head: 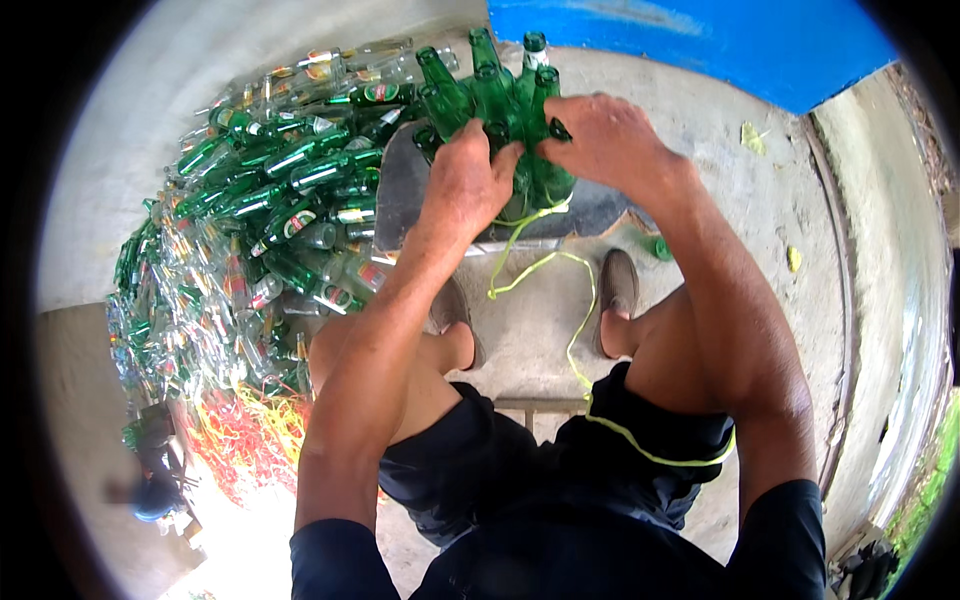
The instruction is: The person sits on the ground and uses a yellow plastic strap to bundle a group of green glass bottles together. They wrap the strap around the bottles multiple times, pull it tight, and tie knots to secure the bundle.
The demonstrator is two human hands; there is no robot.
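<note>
Several green glass bottles (491,97) stand upright, close together, on a dark board (401,199) in front of me. My left hand (469,176) is at the near left of the cluster, its thumb and fingers around a bottle neck. On the right side, my right hand (600,139) has its fingers around another green bottle's neck (559,129). A yellow-green plastic string (551,259) lies around the lower part of the cluster; its loose length hangs past the board's edge and runs down over my right thigh. The far bases of the bottles are hidden.
A large heap of green and clear glass bottles (300,172) lies to the left against a wall. Nearer, red and yellow string scraps (244,442) are piled. A blue panel (697,45) stands at the back right. A green object (661,248) is on the floor beside my right foot.
</note>
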